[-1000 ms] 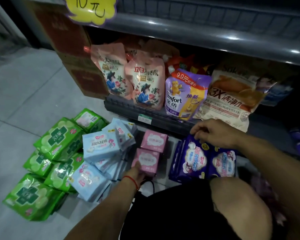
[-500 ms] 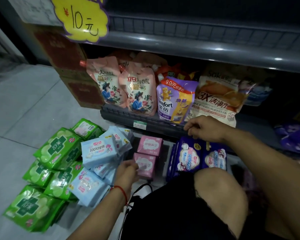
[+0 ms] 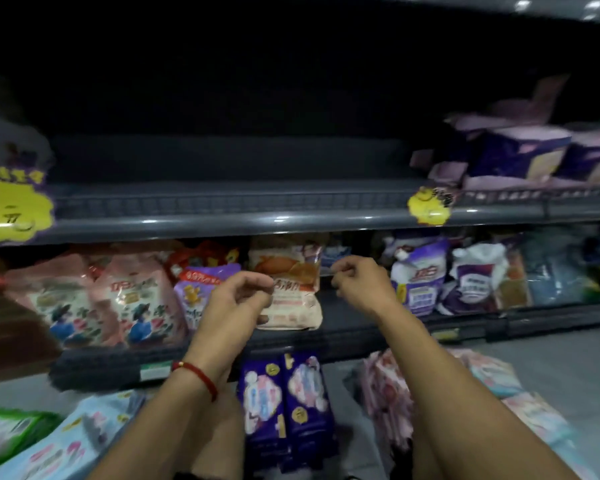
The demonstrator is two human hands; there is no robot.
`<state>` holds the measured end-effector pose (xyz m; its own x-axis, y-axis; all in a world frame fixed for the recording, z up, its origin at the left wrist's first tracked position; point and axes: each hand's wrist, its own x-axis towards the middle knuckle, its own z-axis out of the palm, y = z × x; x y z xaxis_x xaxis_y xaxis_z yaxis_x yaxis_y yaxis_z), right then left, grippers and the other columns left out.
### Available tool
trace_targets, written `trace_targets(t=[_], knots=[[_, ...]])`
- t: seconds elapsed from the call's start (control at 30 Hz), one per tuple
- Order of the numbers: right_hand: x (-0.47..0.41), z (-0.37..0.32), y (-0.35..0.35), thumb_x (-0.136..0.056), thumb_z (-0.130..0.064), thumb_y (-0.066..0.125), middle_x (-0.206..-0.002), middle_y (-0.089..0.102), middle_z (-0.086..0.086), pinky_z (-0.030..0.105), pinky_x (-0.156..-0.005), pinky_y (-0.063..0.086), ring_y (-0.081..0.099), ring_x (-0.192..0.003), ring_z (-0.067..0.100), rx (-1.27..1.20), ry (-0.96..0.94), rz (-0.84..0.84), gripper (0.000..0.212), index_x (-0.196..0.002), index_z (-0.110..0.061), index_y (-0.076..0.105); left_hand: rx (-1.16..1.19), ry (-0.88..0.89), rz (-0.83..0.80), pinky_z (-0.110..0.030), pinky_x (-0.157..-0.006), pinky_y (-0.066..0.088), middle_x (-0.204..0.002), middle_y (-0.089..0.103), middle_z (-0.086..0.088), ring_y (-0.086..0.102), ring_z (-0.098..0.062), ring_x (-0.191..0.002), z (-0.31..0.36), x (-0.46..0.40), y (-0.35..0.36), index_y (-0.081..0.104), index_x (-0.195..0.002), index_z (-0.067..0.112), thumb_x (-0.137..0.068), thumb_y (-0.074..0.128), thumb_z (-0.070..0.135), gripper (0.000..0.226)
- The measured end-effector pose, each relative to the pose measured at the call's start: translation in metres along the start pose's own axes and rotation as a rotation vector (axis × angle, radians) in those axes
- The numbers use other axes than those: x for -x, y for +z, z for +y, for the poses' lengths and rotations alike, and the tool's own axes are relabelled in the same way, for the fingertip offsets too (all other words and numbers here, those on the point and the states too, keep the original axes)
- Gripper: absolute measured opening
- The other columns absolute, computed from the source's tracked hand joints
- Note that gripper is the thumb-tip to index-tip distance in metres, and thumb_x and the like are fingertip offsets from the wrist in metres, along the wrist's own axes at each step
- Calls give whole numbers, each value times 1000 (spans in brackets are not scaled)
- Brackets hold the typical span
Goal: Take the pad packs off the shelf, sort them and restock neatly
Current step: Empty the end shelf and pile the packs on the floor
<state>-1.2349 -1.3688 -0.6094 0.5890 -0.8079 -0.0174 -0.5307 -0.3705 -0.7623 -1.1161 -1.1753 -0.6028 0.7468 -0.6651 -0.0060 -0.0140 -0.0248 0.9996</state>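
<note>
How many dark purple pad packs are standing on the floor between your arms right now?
2: a left purple pack and a right purple pack, upright side by side below the bottom shelf. More may be hidden behind them.

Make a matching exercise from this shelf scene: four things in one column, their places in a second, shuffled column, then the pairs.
Things:
1. dark purple pad packs
2. green pad pack
3. yellow price tag
4. left hand

Places:
A. hanging on the front edge of the upper shelf
B. raised in front of the pouches on the lower shelf, holding nothing
C. on the floor, between the two forearms
D. on the floor at the far left

Pairs: 1-C, 2-D, 3-A, 4-B
</note>
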Motion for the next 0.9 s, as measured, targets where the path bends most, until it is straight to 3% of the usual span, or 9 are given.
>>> trace_targets(t=[0.13, 0.27, 0.37, 0.53, 0.63, 0.73, 0.83, 0.9], knots=[[4, 36, -11, -85, -36, 59, -75, 76, -1, 45, -83, 61, 74, -77, 22, -10, 62, -20, 18, -77, -26, 71, -141, -53, -139, -33, -69, 54, -95, 72, 0, 64, -14, -88, -8, -20, 22, 71, -91, 20, -90, 63, -4, 25], [-5, 39, 6, -91, -24, 61, -82, 77, -1, 30, -78, 59, 74, -77, 15, 135, 28, -197, 14, -84, -21, 72, -510, -95, -165, -36, -77, 55, -93, 71, 2, 66, -19, -86, -41, -47, -9, 68, -91, 26, -90, 69, 10, 16], [-20, 31, 37, -91, -21, 62, -78, 77, 2, 29, -71, 57, 75, -70, 20, 165, -29, -360, 13, -87, -15, 72, -826, -126, -201, -35, -84, 54, -89, 70, 1, 67, -19, -85, -46, -57, -48, 66, -85, 25, -87, 72, 17, 11], [-33, 5, 130, -93, -25, 59, -107, 74, 8, 38, -91, 55, 67, -101, 27, 433, -301, -678, 20, -103, -17, 74, -973, -313, -202, -22, -65, 44, -81, 62, 0, 58, -16, -73, -56, -59, -104, 61, -75, 20, -96, 63, 18, 21], [-34, -5, 197, -95, -22, 62, -119, 69, 8, 41, -92, 54, 64, -108, 29, 552, -446, -854, 24, -117, -16, 69, -1013, -521, -292, -31, -74, 52, -96, 61, -6, 58, -22, -87, -76, -55, -129, 68, -103, 7, -98, 58, 20, 17], [-30, -6, 261, -96, -26, 65, -126, 62, 9, 46, -93, 54, 62, -111, 31, 614, -498, -969, 30, -125, -18, 61, -959, -721, -317, -37, -84, 59, -113, 58, -5, 61, -25, -105, -89, -48, -140, 64, -124, 10, -98, 62, 25, 30], [-23, 5, 311, -93, -31, 68, -139, 55, 10, 42, -99, 50, 57, -123, 32, 662, -502, -1014, 47, -136, -17, 56, -918, -753, -318, -43, -91, 59, -120, 62, -8, 63, -29, -109, -102, -56, -142, 66, -125, 10, -95, 65, 28, 34], [-17, 17, 336, -92, -31, 69, -140, 52, 13, 42, -99, 50, 57, -124, 35, 661, -485, -1017, 52, -138, -15, 52, -810, -770, -286, -42, -83, 61, -109, 63, -11, 65, -29, -96, -115, -59, -138, 70, -113, 6, -93, 67, 25, 28]])
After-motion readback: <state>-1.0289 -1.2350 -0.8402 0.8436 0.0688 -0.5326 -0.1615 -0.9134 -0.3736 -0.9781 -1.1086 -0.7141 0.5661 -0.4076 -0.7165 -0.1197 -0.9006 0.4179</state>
